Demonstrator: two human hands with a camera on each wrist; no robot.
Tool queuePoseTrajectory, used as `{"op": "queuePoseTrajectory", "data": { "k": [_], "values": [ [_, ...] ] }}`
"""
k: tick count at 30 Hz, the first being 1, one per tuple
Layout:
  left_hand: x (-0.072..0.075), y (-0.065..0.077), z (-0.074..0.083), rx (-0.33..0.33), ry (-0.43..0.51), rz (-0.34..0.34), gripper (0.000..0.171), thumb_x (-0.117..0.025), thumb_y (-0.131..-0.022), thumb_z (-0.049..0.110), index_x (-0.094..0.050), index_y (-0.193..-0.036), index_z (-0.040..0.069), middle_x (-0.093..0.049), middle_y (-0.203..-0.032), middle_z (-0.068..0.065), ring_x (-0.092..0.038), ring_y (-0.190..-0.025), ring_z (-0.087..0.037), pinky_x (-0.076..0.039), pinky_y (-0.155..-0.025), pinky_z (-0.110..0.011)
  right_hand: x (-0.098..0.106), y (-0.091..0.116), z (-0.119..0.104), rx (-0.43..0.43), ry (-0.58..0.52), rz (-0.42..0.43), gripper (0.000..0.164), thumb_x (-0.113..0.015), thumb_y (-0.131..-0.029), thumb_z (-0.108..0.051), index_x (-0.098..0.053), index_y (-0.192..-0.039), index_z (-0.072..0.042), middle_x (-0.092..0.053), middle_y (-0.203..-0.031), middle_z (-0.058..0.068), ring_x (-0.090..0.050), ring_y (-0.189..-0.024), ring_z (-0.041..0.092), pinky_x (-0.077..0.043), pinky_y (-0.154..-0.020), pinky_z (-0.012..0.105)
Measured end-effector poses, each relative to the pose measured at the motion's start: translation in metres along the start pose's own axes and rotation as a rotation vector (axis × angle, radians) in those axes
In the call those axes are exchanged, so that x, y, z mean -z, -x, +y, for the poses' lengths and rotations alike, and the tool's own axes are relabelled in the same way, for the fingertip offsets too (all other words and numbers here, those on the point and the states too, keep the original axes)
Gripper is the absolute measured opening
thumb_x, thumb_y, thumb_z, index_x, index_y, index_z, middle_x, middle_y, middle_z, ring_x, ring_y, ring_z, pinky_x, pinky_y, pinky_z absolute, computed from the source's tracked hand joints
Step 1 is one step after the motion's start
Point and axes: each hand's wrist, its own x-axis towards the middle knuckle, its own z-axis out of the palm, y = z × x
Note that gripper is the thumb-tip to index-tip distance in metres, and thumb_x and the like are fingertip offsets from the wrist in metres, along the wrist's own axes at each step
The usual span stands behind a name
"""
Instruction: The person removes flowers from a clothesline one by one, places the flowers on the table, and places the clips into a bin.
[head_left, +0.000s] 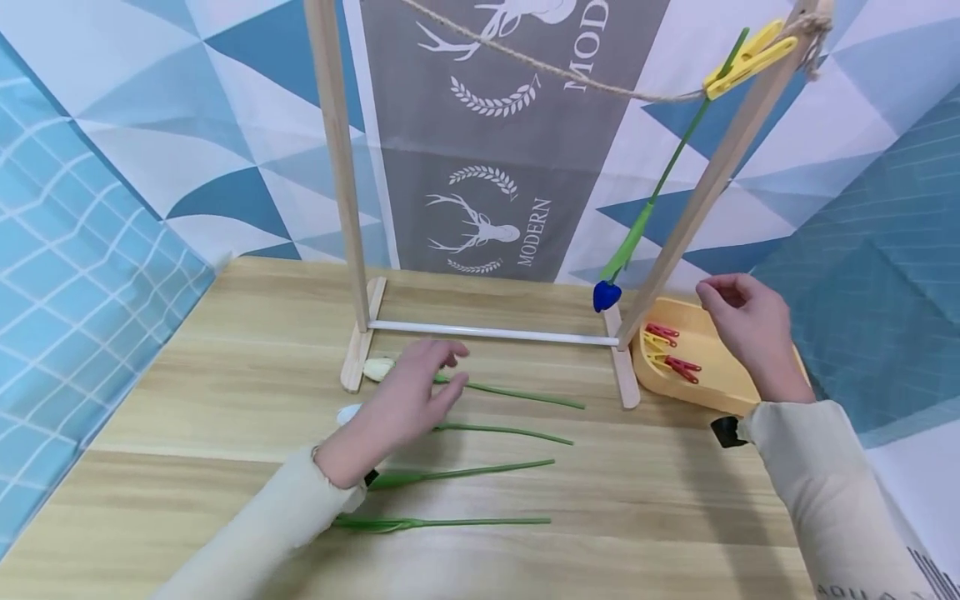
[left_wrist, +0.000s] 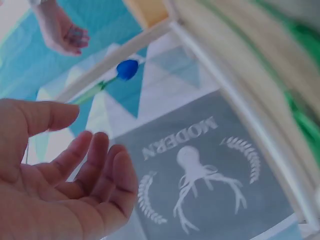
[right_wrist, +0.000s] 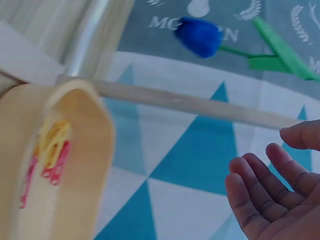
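My left hand (head_left: 405, 400), fingers loosely bent and holding nothing, hovers over the artificial tulips on the table. Beneath it are a cream tulip (head_left: 378, 369) and a white tulip (head_left: 348, 414), partly covered by the hand. Two more green stems (head_left: 480, 522) lie nearer me, their heads hidden by my sleeve. Over the yellow tray (head_left: 720, 392) my right hand (head_left: 753, 329) is raised; its relaxed fingers (right_wrist: 260, 200) hold nothing. A blue tulip (head_left: 607, 296) hangs head down beside the post, its stem clipped by a yellow clothespin (head_left: 750, 60) to the rope.
A wooden frame with a left post (head_left: 339, 167) and right post (head_left: 712, 183) stands at the back, joined low by a white rod (head_left: 487, 332). Sagging rope (head_left: 525, 60) spans its top. Red clothespins (head_left: 682, 369) and yellow clothespins (head_left: 658, 340) lie in the tray.
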Motion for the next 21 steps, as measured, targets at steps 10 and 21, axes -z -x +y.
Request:
{"op": "queuePoseTrajectory", "data": {
  "k": [10, 21],
  "values": [
    [0.022, -0.044, 0.009, 0.025, 0.182, 0.14, 0.024, -0.056, -0.091, 0.013, -0.058, -0.112, 0.002, -0.06, -0.107, -0.012, -0.054, -0.095, -0.024, -0.047, -0.077, -0.038, 0.013, 0.004, -0.028, 0.056, -0.086, 0.072, 0.052, -0.046, -0.091, -0.053, -0.057, -0.12, -0.011, -0.057, -0.098, -0.003, -0.052, -0.082, 0.004, -0.043, -0.066, 0.016],
    [0.039, -0.079, 0.021, 0.116, 0.381, 0.174, 0.021, -0.054, -0.092, 0.02, -0.055, -0.11, 0.009, -0.055, -0.106, -0.004, -0.051, -0.095, -0.016, -0.045, -0.079, -0.03, 0.022, -0.007, -0.069, 0.124, -0.269, 0.156, 0.043, -0.054, -0.091, -0.044, -0.058, -0.119, -0.012, -0.058, -0.097, -0.011, -0.057, -0.085, 0.003, -0.045, -0.073, 0.011]
  ]
}}
